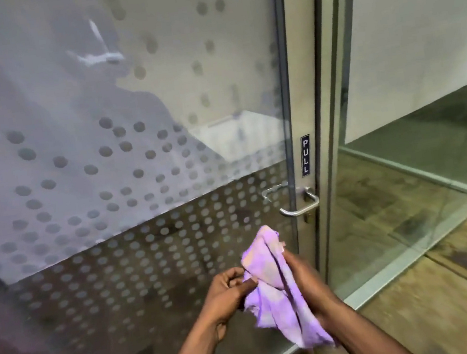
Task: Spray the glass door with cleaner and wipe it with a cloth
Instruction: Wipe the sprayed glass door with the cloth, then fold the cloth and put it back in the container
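Glass door (pixel 123 168) awaits wiping: both hands, left hand (pixel 228 294) and right hand (pixel 307 286), grip the bunched purple cloth (pixel 275 291); next, press it flat against the pane.

Right hand's (pixel 307 280) palm and fingers behind cloth (pixel 275 288).

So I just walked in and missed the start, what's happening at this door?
A person stands at the glass door with a purple cloth bunched between both hands. The left hand pinches one edge and the right hand grips the other side. The cloth is off the glass, just below the handle. No spray bottle is in view.
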Tool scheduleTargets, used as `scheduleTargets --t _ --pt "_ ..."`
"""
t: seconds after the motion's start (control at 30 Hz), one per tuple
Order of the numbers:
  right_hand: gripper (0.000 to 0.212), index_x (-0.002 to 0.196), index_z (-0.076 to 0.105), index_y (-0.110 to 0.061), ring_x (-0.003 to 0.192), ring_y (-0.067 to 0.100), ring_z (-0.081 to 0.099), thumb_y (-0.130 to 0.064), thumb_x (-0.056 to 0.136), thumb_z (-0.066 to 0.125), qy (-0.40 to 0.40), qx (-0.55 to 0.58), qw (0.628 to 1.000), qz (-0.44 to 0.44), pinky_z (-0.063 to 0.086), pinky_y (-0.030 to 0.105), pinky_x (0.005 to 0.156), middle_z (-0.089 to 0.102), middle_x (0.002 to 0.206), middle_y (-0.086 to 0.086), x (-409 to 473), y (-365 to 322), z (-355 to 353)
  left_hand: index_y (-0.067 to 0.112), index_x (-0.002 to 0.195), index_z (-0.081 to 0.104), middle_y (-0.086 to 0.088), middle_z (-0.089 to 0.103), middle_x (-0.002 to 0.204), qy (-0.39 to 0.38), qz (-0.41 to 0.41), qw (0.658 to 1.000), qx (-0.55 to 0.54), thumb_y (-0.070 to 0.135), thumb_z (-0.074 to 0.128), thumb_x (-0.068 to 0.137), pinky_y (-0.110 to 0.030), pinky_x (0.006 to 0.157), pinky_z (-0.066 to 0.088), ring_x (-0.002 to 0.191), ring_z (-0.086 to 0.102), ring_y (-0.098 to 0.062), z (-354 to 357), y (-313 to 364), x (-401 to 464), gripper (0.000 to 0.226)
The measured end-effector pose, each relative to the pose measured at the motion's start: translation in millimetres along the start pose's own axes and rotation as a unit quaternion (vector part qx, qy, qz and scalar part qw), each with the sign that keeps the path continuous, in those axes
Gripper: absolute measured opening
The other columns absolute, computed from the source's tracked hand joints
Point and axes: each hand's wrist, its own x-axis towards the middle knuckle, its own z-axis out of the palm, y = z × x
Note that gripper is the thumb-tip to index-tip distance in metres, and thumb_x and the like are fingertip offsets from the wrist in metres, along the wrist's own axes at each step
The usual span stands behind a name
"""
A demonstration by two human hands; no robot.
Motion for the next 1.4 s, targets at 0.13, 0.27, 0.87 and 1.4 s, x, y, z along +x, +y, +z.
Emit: scheduleTargets --t 0.13,0.27,0.87,1.4 --pt "0.060 0.118 0.070 -0.030 0.116 0.007 0.067 -0.075 0.091 0.042 -0.039 -0.123 0.985 -0.113 0.049 0.026 0.099 0.074 0.117 -0.010 -31 9 -25 0.004 0.084 0.069 -0.005 0.075 0.069 0.024 -0.041 0.999 -0.023 -0.006 0.074 0.079 -0.021 0.056 0.053 0.058 0.065 -0.010 33 -24 5 0.012" --pt "0.037 0.121 0.065 -0.035 0.108 -0.004 0.056 -0.035 0.084 0.061 0.016 -0.307 0.928 -0.211 0.043 0.010 0.092 0.059 0.110 -0.009 -55 31 -56 0.004 0.087 0.071 -0.013 0.074 0.085 -0.017 -0.047 0.998 -0.043 0.005 0.071 0.061 -0.030 0.073 0.054 0.077 0.065 -0.021 58 -42 2 0.026" --pt "0.065 0.128 0.067 -0.024 0.094 0.009 0.076 0.006 0.071 0.066 0.124 -0.253 0.888 -0.363 0.057 0.022 0.085 0.079 0.099 -0.010 -100 -1 -185 -0.004 0.112 0.066 -0.010 0.072 0.088 -0.229 0.041 0.972 0.037 0.002 0.084 0.071 -0.026 0.055 0.055 0.076 0.063 -0.025 131 -33 -10 0.045" --pt "0.029 0.083 0.076 -0.011 0.077 0.010 0.067 0.016 0.079 0.066 0.176 -0.127 0.958 -0.185 0.053 0.024 0.072 0.077 0.082 0.002 -128 34 -273 0.002 0.111 0.066 -0.023 0.072 0.109 -0.201 -0.040 0.972 -0.113 -0.022 0.049 0.079 -0.033 0.068 0.063 0.084 0.073 -0.027 191 -72 -35 0.044"
